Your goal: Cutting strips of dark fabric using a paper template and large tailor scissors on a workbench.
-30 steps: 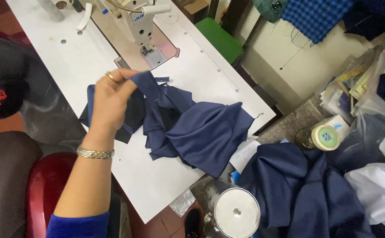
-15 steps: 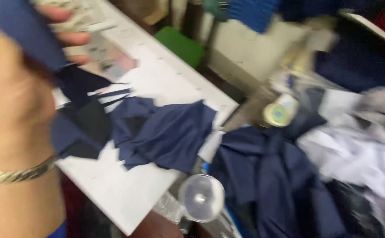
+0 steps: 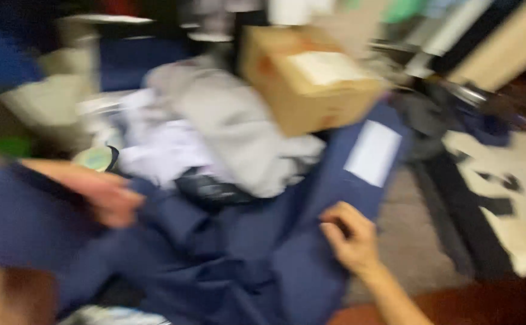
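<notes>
Navy cloth lies under both hands, left hand and right hand.

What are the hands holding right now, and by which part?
Both hands are on the dark navy blue fabric: the right hand pinches a fold near its middle, the left hand rests at its upper-left edge; blur hides that grip.
</notes>
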